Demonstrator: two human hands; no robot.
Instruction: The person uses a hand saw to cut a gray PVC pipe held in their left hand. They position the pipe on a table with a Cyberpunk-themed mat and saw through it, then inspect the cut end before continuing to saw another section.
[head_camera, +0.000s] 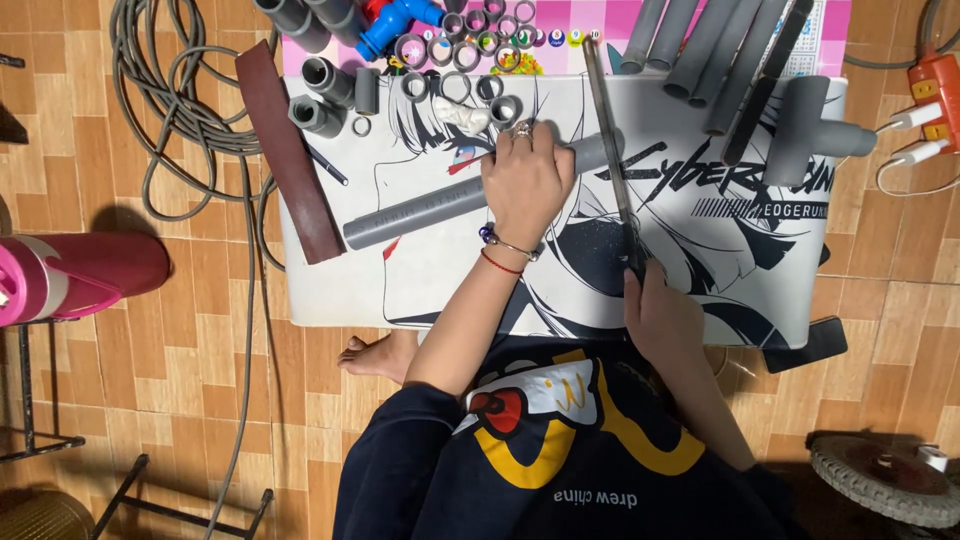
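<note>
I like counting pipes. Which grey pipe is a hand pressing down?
The long grey pipe lying across the mat, under the left hand. The other pipes lie untouched along the top.

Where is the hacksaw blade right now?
In the head view, the hacksaw blade lies across the grey pipe right of the left hand, gripped by the right hand.

Bare mat (440, 285) open below the grey pipe (420, 212); cut rings (470, 50) and pipe offcuts (322, 95) crowding the far edge; brown strip (290, 150) barring the left side; long pipes (710, 55) blocking far right
</note>
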